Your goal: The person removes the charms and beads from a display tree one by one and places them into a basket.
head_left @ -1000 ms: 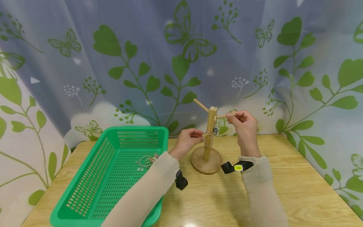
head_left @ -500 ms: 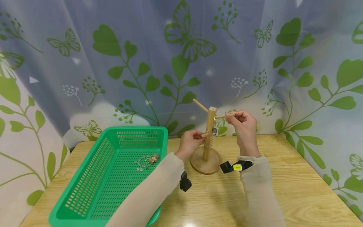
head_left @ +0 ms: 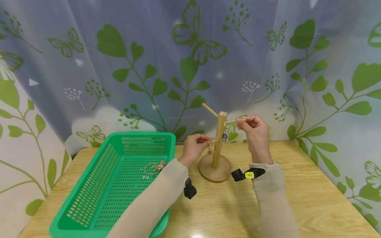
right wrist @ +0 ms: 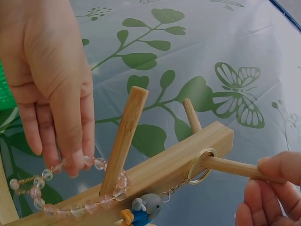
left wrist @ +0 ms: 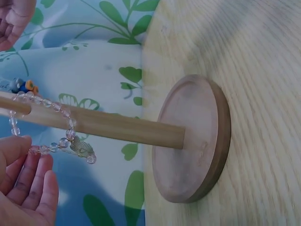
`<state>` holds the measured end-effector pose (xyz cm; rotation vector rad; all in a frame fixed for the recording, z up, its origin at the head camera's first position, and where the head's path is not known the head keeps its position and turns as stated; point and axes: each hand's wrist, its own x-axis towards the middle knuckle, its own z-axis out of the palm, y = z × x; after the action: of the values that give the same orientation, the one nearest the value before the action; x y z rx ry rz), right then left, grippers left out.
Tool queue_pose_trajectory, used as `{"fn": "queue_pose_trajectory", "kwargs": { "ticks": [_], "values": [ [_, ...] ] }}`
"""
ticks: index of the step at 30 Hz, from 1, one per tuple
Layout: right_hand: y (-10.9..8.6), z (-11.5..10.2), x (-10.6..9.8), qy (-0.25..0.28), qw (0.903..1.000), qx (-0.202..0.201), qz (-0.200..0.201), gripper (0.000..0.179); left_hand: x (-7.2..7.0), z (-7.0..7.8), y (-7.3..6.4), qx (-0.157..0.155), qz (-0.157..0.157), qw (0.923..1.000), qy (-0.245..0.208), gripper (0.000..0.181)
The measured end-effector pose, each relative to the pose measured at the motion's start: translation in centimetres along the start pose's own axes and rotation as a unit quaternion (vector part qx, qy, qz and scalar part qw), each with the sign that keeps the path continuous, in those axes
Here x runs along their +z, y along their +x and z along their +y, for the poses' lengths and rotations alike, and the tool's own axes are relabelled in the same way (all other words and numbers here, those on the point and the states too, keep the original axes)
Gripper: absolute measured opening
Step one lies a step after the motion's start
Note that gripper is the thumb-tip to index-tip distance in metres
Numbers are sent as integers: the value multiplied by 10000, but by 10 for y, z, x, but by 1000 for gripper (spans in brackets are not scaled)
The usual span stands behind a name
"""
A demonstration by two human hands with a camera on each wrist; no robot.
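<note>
A wooden stand (head_left: 218,124) with a round base and slanted pegs stands upright on the table. My left hand (head_left: 191,150) pinches a bracelet of clear and pink beads (left wrist: 70,123), with finger and thumb at its near side. The loop passes round a lower peg (right wrist: 124,141) and has a small patterned charm (left wrist: 82,147). My right hand (head_left: 257,135) pinches the end of the upper right peg (right wrist: 235,167). From that peg hangs a keychain with a gold ring (right wrist: 192,170) and a grey-and-blue figure (right wrist: 146,211).
To the left stands a green plastic basket (head_left: 66,205) with slotted walls. Several pieces of jewellery (head_left: 153,168) lie inside it, partly behind my left sleeve. A leaf-patterned curtain (head_left: 190,82) hangs behind the wooden table (head_left: 312,195).
My left hand reached in toward the post, then drew back to the left, pulling the bracelet out sideways from where it hung. My right hand stays at the upper peg.
</note>
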<state>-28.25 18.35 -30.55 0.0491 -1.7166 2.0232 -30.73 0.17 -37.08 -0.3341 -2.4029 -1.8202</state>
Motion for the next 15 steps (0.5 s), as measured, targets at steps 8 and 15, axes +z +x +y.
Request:
{"fn": "queue_pose_trajectory", "kwargs": {
  "ticks": [8,15],
  "values": [
    [2,1,-1,-2,10000,-2,-68,19,-9,4,1,-61,27,9997,-217,13],
    [2,1,-1,-94,9999,-26,-70,19,-12,8,-1,-39,-47,9994,-341,14]
  ]
}}
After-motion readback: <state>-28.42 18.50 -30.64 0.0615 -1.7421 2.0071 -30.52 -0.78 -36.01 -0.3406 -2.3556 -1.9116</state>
